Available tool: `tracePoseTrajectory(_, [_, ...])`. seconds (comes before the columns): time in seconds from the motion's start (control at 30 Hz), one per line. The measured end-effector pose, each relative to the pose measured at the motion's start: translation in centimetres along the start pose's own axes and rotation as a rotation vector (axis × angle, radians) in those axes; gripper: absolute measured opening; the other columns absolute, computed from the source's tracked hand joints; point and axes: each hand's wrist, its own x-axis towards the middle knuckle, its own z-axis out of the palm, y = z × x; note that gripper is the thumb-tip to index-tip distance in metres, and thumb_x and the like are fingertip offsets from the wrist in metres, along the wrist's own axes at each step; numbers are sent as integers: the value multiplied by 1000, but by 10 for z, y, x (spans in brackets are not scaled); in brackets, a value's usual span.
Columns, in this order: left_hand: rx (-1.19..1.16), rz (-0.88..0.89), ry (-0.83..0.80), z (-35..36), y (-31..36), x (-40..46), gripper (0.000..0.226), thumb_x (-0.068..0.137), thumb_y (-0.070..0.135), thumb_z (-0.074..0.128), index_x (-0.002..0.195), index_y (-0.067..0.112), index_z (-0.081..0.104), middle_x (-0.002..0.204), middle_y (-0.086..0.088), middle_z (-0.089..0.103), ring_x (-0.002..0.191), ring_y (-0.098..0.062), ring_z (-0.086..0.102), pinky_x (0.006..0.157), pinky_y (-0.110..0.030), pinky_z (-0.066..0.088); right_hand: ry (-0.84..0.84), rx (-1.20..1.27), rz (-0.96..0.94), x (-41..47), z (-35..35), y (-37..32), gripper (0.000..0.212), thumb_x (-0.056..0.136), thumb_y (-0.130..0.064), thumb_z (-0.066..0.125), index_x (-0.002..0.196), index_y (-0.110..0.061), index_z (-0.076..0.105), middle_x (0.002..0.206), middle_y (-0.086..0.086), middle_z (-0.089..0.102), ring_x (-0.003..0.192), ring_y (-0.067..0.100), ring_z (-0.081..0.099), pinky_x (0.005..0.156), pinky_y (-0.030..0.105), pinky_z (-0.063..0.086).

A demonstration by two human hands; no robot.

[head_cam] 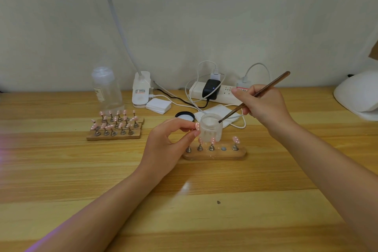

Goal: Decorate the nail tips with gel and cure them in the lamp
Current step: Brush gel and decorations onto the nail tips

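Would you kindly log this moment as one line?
left hand holds jar | right hand dips brush | lid off

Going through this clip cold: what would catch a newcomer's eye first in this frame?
First the two hands at centre: the left hand holds a small frosted jar above a wooden stand of pink nail tips, while the right hand dips a thin brush into it. Next, the crowded rack of pink tips at left, and the white curing lamp at the right edge.
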Motion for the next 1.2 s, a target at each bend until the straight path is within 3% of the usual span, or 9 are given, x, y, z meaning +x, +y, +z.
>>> tracePoseTrajectory(0.17, [-10, -20, -2, 0, 0, 0, 24, 76, 4, 69, 87, 24, 66, 84, 11, 67, 80, -4, 60, 76, -17, 49, 23, 44, 5, -1, -7, 2, 36, 84, -28, 68, 55, -13, 52, 35, -7, 51, 37, -4, 48, 58, 18, 35])
tracePoseTrajectory(0.33, [-13, -38, -8, -1, 1, 1, 28, 76, 3, 68, 86, 29, 65, 84, 12, 66, 81, -3, 60, 76, -15, 48, 101, 205, -42, -11, -9, -5, 36, 88, -36, 61, 58, -15, 54, 40, -4, 56, 32, 2, 44, 41, 12, 38])
tracePoseTrajectory(0.47, [-16, -47, -5, -1, 1, 1, 29, 77, 3, 68, 86, 30, 64, 85, 12, 66, 83, -4, 60, 76, -14, 48, 63, 335, -100, -33, 3, -6, 37, 85, -46, 48, 73, -15, 63, 53, 0, 66, 39, 8, 55, 45, 15, 46])
tracePoseTrajectory(0.6, [-19, -57, -6, -1, 1, 1, 26, 77, 3, 68, 87, 26, 65, 86, 11, 67, 83, -3, 60, 76, -18, 49, 3, 172, -371, -62, 15, 7, 23, 91, -35, 53, 73, -25, 64, 66, -12, 66, 65, -1, 60, 63, 11, 46])
tracePoseTrajectory(0.73, [-15, -57, -4, 0, 0, 1, 21, 77, 2, 68, 89, 20, 67, 86, 9, 67, 81, -3, 60, 76, -19, 49, -11, 32, -635, -75, 20, 14, 28, 91, -26, 46, 74, -14, 64, 71, -4, 63, 72, 6, 58, 68, 21, 45])
tracePoseTrajectory(0.87, [-4, -63, -5, 0, -1, 2, 18, 77, 1, 68, 89, 16, 69, 85, 7, 67, 82, -4, 59, 77, -13, 46, -14, 15, -710, -78, 26, 17, 33, 93, -21, 40, 74, -10, 65, 69, -1, 62, 71, 8, 57, 66, 30, 46])
tracePoseTrajectory(0.97, [5, -59, -1, 0, -1, 2, 20, 76, 1, 68, 89, 16, 69, 85, 7, 67, 83, -5, 59, 78, -12, 45, -15, 4, -732, -78, 28, 20, 44, 98, -30, 37, 74, -7, 65, 70, 0, 62, 70, 12, 58, 63, 36, 47])
tracePoseTrajectory(1.2, [14, -52, -4, 0, -1, 2, 20, 76, 1, 69, 88, 17, 68, 85, 5, 67, 84, -7, 60, 79, -12, 44, -1, -33, -771, -76, 30, 24, 51, 100, -35, 30, 74, -8, 65, 69, 1, 62, 69, 13, 58, 63, 37, 47])
